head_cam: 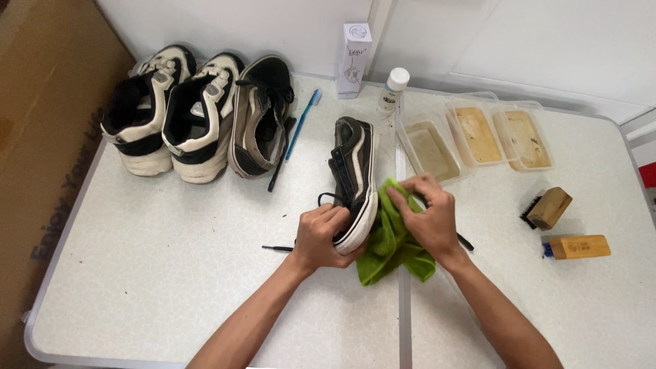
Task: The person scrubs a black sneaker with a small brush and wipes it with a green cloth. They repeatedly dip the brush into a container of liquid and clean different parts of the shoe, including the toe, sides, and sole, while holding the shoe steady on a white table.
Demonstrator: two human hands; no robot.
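from the head view, the black sneaker (357, 179) lies tipped on its side at the table's (171, 273) middle, white sole edge turned right. the left hand (322, 237) is clenched around its heel end, fingers wrapped over the collar. the right hand (427, 215) grasps the green cloth (388, 247), pressing it against the sneaker's sole edge, cloth bunched just right of the sneaker and draping below it. far left of the sneaker stand three more shoes (198, 113); a blue toothbrush (303, 123) lies between. right of it, three plastic trays (478, 137) and two wooden brushes (564, 229).
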